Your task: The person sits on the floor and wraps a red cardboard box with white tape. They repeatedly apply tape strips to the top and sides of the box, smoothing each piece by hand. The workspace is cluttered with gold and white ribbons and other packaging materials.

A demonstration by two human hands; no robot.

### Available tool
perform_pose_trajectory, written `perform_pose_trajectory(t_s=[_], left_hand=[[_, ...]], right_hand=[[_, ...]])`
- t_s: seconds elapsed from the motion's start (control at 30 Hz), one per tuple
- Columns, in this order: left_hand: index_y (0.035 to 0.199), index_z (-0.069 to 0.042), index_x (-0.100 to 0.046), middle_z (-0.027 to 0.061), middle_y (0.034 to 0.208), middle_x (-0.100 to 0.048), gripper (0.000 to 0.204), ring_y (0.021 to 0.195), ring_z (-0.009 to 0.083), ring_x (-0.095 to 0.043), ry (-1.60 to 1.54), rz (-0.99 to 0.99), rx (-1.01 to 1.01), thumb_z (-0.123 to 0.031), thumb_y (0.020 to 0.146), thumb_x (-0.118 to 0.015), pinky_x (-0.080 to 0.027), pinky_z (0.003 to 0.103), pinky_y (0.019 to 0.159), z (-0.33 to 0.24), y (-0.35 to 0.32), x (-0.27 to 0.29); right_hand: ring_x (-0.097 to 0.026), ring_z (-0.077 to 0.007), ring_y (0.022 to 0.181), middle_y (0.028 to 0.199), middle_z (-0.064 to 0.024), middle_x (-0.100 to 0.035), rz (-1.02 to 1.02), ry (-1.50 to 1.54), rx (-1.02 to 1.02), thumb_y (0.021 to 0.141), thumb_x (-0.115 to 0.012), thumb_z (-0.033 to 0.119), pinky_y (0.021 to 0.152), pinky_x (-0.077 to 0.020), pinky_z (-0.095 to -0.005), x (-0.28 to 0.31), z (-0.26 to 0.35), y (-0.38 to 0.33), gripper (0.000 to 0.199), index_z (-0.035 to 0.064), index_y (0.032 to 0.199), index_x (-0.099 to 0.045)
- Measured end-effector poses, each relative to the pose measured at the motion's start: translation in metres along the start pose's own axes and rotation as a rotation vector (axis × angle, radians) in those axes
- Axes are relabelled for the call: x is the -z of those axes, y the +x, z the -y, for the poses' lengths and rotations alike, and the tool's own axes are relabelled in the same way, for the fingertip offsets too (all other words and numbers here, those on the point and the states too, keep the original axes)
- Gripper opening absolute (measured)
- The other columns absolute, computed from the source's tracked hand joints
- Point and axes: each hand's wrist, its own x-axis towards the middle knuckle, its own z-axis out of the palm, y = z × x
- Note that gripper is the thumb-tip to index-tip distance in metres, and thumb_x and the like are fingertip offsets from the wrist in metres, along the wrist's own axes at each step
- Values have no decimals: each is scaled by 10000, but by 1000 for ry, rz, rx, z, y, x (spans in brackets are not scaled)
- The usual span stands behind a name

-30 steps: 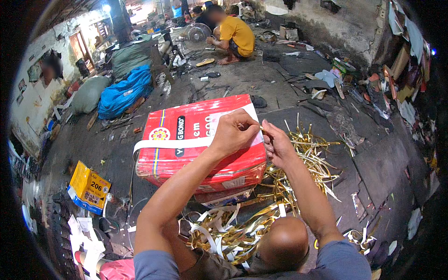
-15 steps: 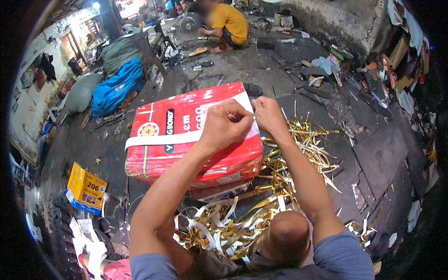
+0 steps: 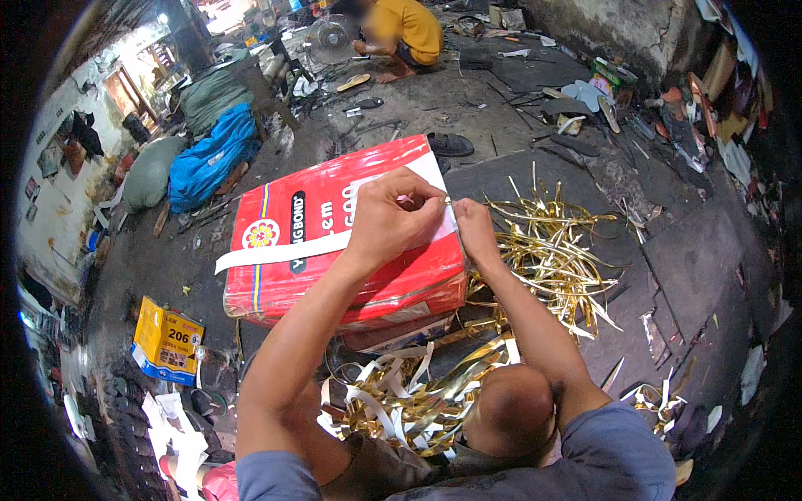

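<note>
Yellow-and-blue carton sits on the floor at your left. White strip lies across the top of the red box and runs under your left hand; thumb and fingertips pinch a small pale piece. Your right hand is just beside, fingers curled in, contents hidden. Gold strips heap right of the box.

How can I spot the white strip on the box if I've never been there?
Find the big red box in front of the person. Across its top, a flat white strip runs from just past the box's left edge toward the person's left hand. Unlike the tangled gold and white strips nearby, it lies alone and nearly straight.
</note>
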Motion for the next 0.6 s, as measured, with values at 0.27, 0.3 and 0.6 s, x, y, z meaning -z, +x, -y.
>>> perform_pose_trajectory(t_s=[0.27,0.3,0.6], left_hand=[[885,9,-775,52,911,-703,34,767,100,-665,9,29,-18,-10,870,-750,-529,242,620,-1,2,1],[886,11,-774,55,916,-701,35,769,102,-666,-6,34,-3,-6,871,-747,-529,240,620,1,1,0],[895,33,-766,73,928,-696,43,756,115,-670,-39,48,-52,21,878,-729,-540,251,599,6,3,-3]], right_hand=[[-613,-331,736,780,-231,-653,-65,-69,71,1037,-564,260,697,-473,-464,-9,-48,-9,379,-69,868,-647],[-623,-419,802,827,-268,-651,-59,-76,56,1024,-570,242,730,-476,-491,-9,-53,-10,353,-69,876,-648],[-634,-463,846,879,-279,-659,-22,-79,-103,963,-608,219,752,-476,-506,-18,-103,-25,282,-46,882,-659]])
